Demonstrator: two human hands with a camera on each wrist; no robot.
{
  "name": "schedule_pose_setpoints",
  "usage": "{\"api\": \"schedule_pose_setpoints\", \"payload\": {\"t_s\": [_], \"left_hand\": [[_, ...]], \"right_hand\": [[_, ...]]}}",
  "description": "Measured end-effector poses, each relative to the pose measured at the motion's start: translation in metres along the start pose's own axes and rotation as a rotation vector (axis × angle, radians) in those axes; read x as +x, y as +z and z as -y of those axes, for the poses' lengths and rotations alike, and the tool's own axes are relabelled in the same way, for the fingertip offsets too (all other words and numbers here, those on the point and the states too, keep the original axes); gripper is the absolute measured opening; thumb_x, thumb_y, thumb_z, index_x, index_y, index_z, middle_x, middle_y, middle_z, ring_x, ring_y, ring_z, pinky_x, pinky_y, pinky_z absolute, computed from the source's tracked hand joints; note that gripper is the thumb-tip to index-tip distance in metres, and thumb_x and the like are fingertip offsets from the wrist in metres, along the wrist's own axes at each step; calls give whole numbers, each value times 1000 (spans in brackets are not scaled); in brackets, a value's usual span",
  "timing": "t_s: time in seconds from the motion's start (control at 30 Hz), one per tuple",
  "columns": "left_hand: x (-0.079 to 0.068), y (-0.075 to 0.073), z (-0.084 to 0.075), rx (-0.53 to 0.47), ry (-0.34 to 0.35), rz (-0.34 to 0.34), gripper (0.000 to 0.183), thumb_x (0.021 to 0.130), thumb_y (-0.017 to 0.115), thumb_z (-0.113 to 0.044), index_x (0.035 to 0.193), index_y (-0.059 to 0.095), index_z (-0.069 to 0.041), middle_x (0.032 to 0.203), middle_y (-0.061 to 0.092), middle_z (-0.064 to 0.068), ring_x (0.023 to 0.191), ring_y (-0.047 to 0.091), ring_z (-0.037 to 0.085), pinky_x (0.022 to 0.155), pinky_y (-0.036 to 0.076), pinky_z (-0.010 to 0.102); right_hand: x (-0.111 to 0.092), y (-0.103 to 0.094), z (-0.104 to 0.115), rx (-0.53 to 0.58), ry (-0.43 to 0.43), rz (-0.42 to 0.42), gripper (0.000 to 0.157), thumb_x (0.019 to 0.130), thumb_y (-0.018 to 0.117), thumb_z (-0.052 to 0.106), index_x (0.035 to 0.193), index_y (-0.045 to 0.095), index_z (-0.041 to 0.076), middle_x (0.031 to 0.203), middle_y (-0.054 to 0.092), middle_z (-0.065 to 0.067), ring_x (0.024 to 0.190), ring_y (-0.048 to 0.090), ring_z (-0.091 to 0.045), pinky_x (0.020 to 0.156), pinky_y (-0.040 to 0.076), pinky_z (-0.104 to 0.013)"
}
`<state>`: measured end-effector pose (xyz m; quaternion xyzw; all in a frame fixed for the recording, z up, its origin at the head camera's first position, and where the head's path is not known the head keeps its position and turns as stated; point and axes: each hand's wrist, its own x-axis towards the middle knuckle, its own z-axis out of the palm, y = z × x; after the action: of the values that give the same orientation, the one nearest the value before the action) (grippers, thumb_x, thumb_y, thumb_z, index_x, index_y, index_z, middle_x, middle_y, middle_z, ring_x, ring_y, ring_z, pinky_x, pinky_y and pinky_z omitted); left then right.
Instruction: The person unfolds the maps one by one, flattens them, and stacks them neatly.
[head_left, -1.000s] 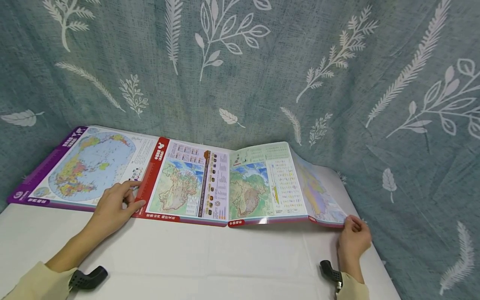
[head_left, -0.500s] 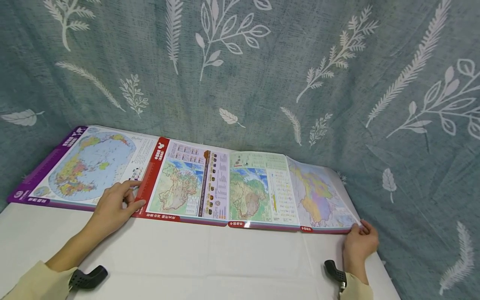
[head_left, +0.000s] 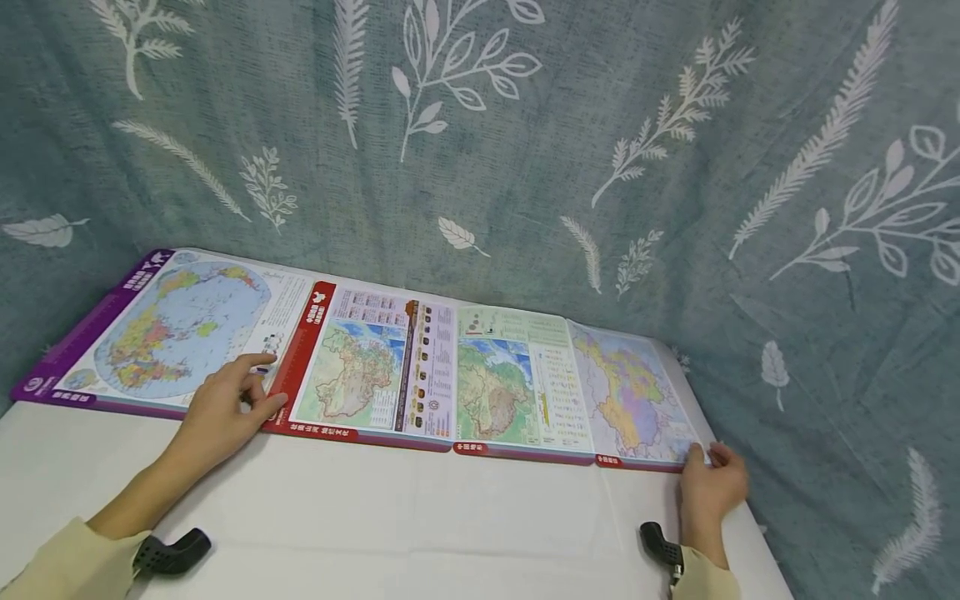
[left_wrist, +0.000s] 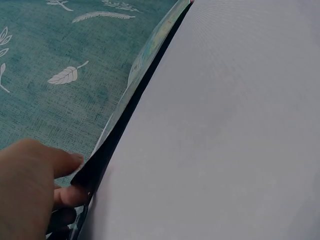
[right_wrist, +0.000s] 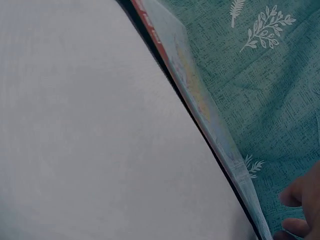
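A long fold-out map with a red strip (head_left: 298, 358) lies unfolded across the table in the head view, its panels showing printed terrain and a coloured map at the right end. Its left end overlaps a purple-edged world map (head_left: 172, 329). My left hand (head_left: 225, 402) pinches the red strip's left edge; in the left wrist view its fingers (left_wrist: 70, 195) are at the dark corner. At the far right, my right hand (head_left: 714, 483) is at the near corner, thumb beside the edge. In the right wrist view its fingers (right_wrist: 295, 226) appear apart from the map.
A white table (head_left: 420, 533) runs beneath the maps and in front of them. Behind hangs a green-blue leaf-patterned cloth (head_left: 525, 192), close to the maps' far edge. Black curved devices (head_left: 176, 552) sit at both sleeves.
The right-hand panels were raised in a fold a second ago and now lie flat. My right hand has gone down and outward, then slightly back left. The red-strip map has shifted slightly toward me.
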<state>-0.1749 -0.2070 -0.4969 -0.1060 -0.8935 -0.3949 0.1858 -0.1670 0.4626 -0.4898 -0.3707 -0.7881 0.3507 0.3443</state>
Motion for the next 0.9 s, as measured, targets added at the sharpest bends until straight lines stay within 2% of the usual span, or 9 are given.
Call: {"api": "schedule_pose_setpoints", "payload": {"t_s": [0.07,0.23,0.5,0.6,0.77,0.9], "left_hand": [[0,0,-1,-9,-18,-39,50,89,84,-13,133,63,-1,69,55,-6,78,45,11,76,31,28],[-1,-1,-3,-38,-70,-145,34,90,83,-16,121,72,-6,73,55,-1,77,42,10,68,32,24],[-1,-4,-3,-45,-100,-259,14,93,78,-11,106,77,-7,68,58,1,77,43,9,65,31,22],[-2,-5,-2,-25,-145,-285,11,94,77,-13,103,77,-7,70,57,3,77,42,9,66,30,23],[-2,-6,-3,-16,-225,-323,14,96,74,-16,103,75,-3,74,54,6,77,40,9,70,27,27],[0,-7,-3,-15,-225,-351,14,96,74,-15,101,75,-1,73,54,7,77,40,9,72,26,28]], "right_hand": [[-1,-1,2,5,4,6,44,100,60,13,139,58,-8,135,60,-28,129,54,-44,114,35,-52],[-9,-2,11,11,-31,10,44,99,61,13,138,59,-10,136,58,-32,132,51,-48,117,32,-56],[-30,9,33,-29,-167,86,46,97,67,17,134,59,-8,141,52,-36,141,39,-52,120,24,-61],[-39,13,39,-24,-199,133,47,97,67,17,136,58,-9,142,52,-35,142,40,-52,121,23,-62],[-54,22,47,9,-278,168,47,96,71,16,134,60,-8,136,56,-35,137,45,-52,117,30,-61],[-72,31,56,50,-317,200,45,95,74,16,132,62,-6,133,58,-33,134,48,-50,114,32,-60]]}}
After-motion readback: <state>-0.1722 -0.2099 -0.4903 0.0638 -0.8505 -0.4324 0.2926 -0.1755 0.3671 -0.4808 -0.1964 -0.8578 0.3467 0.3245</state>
